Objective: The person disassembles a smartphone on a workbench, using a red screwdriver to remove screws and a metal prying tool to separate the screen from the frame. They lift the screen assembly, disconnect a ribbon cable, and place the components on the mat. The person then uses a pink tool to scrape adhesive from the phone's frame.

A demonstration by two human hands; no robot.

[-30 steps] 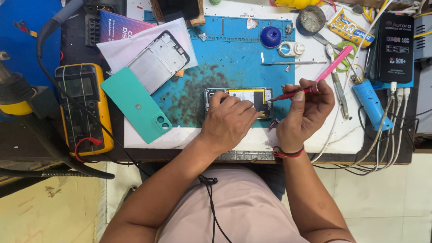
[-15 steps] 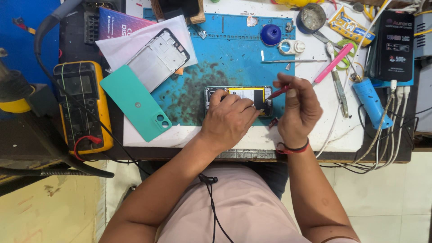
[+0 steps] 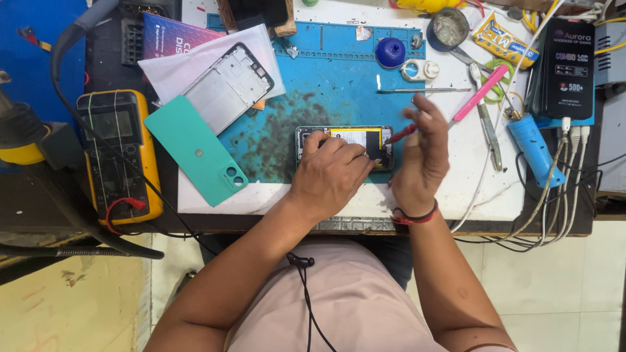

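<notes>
Since the earlier frame my right hand (image 3: 422,156) has risen, tilting its red-tipped tool (image 3: 400,134) onto the opened black phone with yellow battery (image 3: 357,139). The phone lies lengthwise left-right on the blue mat (image 3: 326,72); my left hand (image 3: 331,175) presses its left end, fingers closed down.

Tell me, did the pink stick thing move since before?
Yes. The pink tool in the right hand swung more upright; its tip stays at the opened phone on the blue mat.
</notes>
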